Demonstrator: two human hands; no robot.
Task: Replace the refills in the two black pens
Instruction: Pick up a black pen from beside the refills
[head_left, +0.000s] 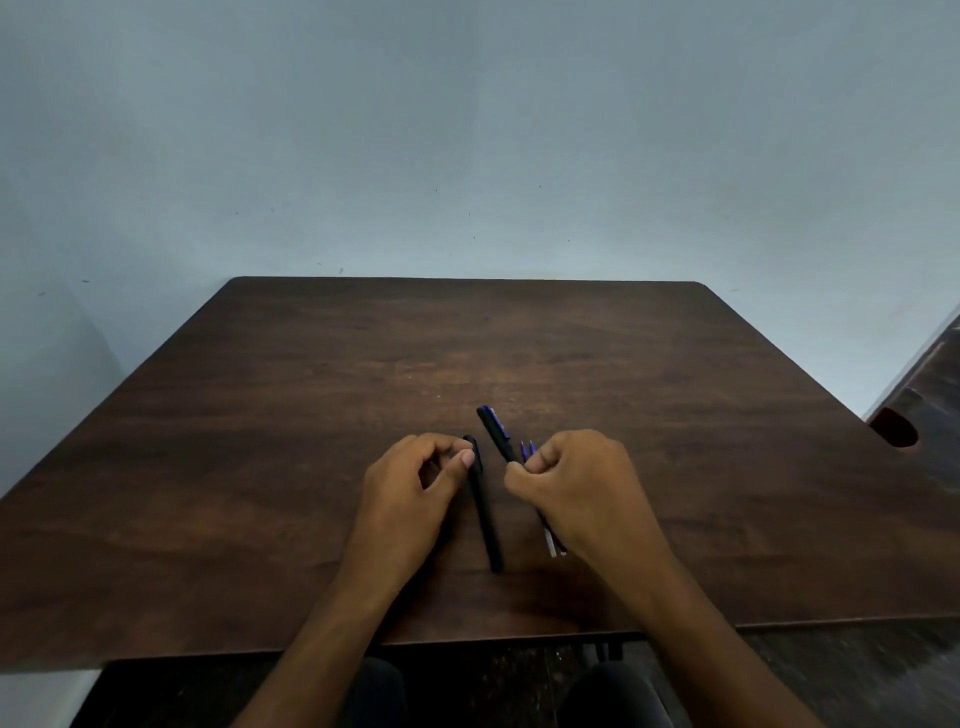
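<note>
Two black pens lie near the middle of a dark wooden table (260, 415). The left pen (485, 514) lies lengthwise, and my left hand (415, 483) touches its far end with thumb and fingertips. My right hand (576, 483) is closed around the second black pen (497, 431), whose far end, with a blue clip, sticks out toward the wall. Two thin blue-tipped refills (527, 450) lie partly under my right hand; their pale rear ends (551, 545) show below my wrist.
A pale blue wall rises behind the table. A dark wooden piece of furniture (919, 410) stands at the right, beyond the table's edge. My knees (613, 696) show below the table's near edge.
</note>
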